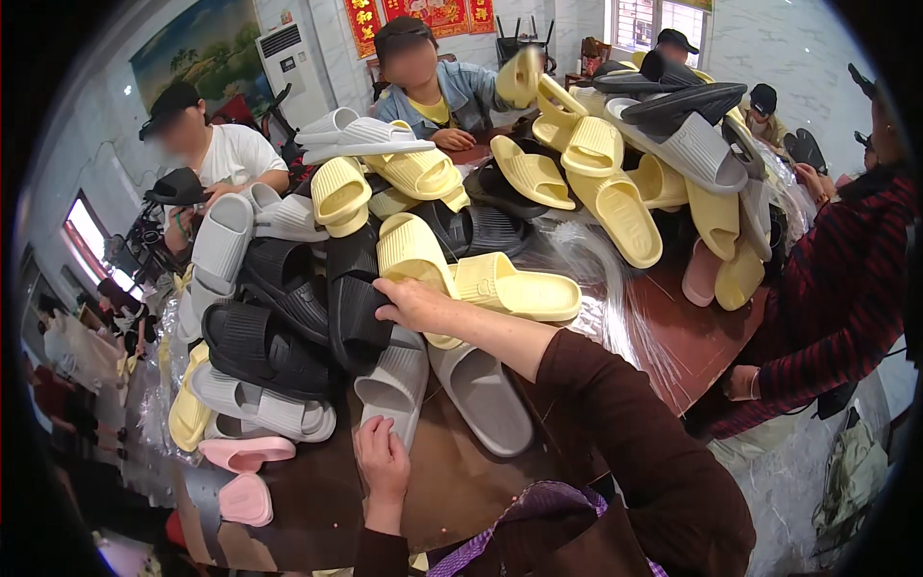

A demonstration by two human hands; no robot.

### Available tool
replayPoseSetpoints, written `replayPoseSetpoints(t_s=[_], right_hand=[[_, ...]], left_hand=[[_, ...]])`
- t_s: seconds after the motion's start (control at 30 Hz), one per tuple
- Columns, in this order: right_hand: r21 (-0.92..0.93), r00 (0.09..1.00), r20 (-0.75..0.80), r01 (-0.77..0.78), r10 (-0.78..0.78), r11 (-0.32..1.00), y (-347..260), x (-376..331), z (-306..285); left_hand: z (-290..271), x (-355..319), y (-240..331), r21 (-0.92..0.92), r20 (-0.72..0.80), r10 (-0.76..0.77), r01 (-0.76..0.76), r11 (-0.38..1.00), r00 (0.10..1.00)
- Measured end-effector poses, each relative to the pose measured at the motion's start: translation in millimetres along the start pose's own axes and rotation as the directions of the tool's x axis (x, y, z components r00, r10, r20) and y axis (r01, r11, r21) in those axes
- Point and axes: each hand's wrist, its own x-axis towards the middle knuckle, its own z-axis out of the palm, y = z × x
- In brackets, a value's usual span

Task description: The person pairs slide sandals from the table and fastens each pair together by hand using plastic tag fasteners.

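My right hand (418, 306) reaches across the pile with its fingers and thumb closed on the side of a black slide slipper (358, 303). Lower down, my left hand (383, 466) has its fingers curled at the heel end of a grey slide slipper (396, 380). Another grey slipper (486, 404) lies just to the right, sole down on the table. Beyond my right wrist are a yellow ribbed slipper (413, 252) and a yellow slipper lying flat (534, 293). Black slippers (260, 351) are stacked left of the one at my right hand.
Mixed slippers heap high over the brown table (317, 524). Two pink slippers (246, 500) lie at its near left edge. Clear plastic bags (596, 279) spread right of centre. Co-workers sit around the far side, one (437, 91) handling a yellow slipper; a person in a striped sleeve (817, 317) stands right.
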Motion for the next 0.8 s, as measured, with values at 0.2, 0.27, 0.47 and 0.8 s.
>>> replayPoseSetpoints(t_s=[0.2,0.27,0.47,0.8], right_hand=[[0.023,1.0,0.007,0.005,-0.006,1.0,-0.4,-0.5,0.5],[0.027,1.0,0.003,0.013,-0.013,1.0,0.2,-0.5,1.5],[-0.001,1.0,-0.02,-0.018,0.018,1.0,0.9,-1.9,1.4],[0.206,0.99,0.007,-0.136,0.138,0.969,-0.6,11.9,8.6]], left_hand=[[-1.7,-0.2,0.0,0.019,0.028,-0.011,0.01,1.0,1.0],[-1.9,-0.4,0.2,0.016,0.03,-0.011,0.01,1.0,0.999],[0.8,1.0,0.8,-0.002,0.025,-0.003,0.003,1.0,1.0],[1.1,-7.5,-8.4,-0.033,-0.024,-0.004,0.004,0.999,1.0]])
